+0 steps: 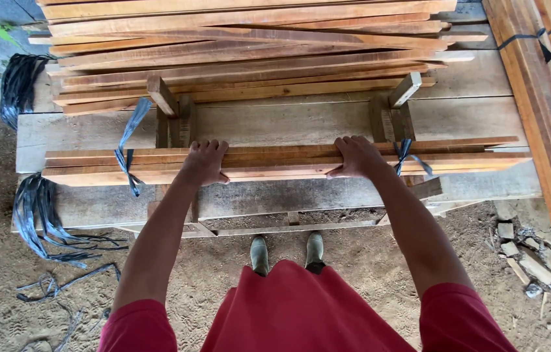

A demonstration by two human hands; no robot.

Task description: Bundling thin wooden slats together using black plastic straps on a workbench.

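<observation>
**Both hands on a tied bundle of slats**

The person stands at a low bench (pixel 353 195) of broad grey planks, boots (pixel 287 253) just short of its near edge. Across the front of the bench lies a bundle (pixel 275 163) of thin reddish wooden slats, lengthwise from left to right, resting on small upright wooden blocks (pixel 174 120).

The left hand (pixel 205 163) lies palm-down on the bundle's left-middle part, fingers curled over the far edge — gripping the slats. The right hand (pixel 355 158) does the same right of middle, fingers spread over the top, thumb at the near side, also clasping the bundle. Both arms are stretched forward from red sleeves.

A dark plastic strap (pixel 129 146) is tied around the bundle near its left end, loose ends hanging; a second strap (pixel 407 156) binds it just right of the right hand.

Behind the bundle, farther back on the bench, is a large loose stack (pixel 249 45) of similar slats. More timber (pixel 549 104), bound with a dark band, runs along the right side. Coils of black strapping (pixel 41 215) hang off the bench's left end and trail over the sandy ground — some small stones (pixel 526 257) lie at the right.
</observation>
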